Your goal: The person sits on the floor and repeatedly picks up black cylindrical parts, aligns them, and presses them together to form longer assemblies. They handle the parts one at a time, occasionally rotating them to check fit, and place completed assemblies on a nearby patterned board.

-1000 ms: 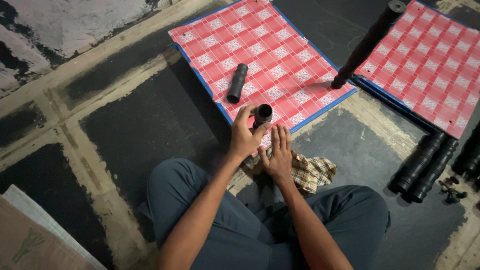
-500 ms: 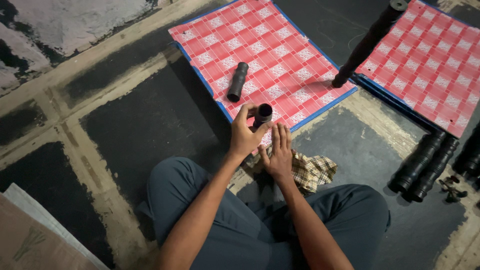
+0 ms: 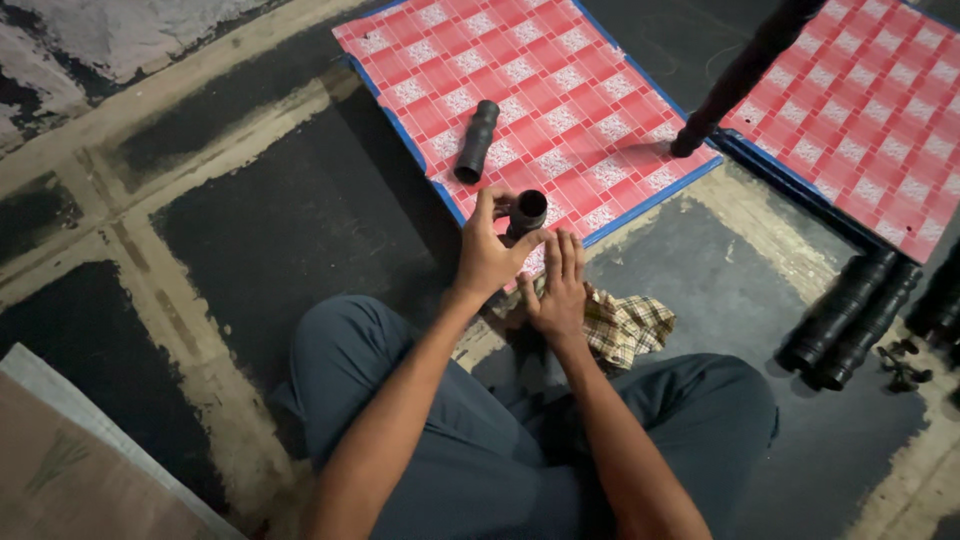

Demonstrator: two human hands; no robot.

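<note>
a: what did the left hand have?

b: a short black tube, fingers curled round it, thumb & fingertips pinching near the top. held upright-ish, open end facing the cam. round mouth, dark hollow inside, thick rim w/ a faint sheen. matte black otherwise.

a: where was it exactly?

b: up off the floor, in front of the person's knees, right over the near edge of the red checked board w/ the blue border.

a: & the right hand?

b: flat, fingers straight & together, palm down on a checked cloth lying on the floor. not gripping anything. fingertips just beside the tube's lower part; couldn't tell if they touched it.

a: other stuff?

b: a longer black ribbed tube lay on the same board, apart from the held one. a long dark leg stood slanted, its foot on the board's right side. second red checked board at right. a few more black tubes lay side by side on the floor at far right, small dark bits next to them. person sat cross-legged in grey-blue trousers.
</note>
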